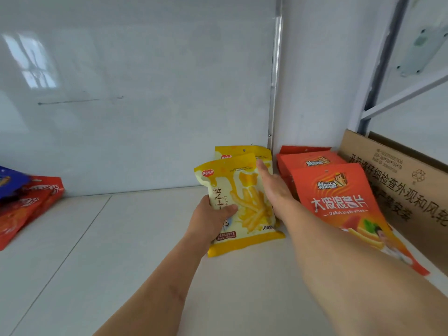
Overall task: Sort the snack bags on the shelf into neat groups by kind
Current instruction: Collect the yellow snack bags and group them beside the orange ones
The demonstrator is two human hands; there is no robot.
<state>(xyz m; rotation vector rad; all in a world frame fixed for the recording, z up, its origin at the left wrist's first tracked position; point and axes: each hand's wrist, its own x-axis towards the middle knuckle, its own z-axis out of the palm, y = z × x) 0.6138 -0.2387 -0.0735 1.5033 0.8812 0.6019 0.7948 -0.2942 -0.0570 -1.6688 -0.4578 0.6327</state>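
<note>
From my head camera, my left hand [208, 214] grips the front yellow fries bag [242, 202] with thumb and fingers clamped on its left edge, my right hand [272, 187] lies flat with fingers straight against its right side, beside the orange chip bags [337, 190] on the shelf [121, 251].

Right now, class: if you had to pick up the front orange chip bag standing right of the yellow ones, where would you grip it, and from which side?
Probably pinch the flat sealed top edge of the front orange bag, coming from above and in front. It leans back on the orange bags behind, the cardboard box crowds its right, and the right hand lies at its left.
</note>
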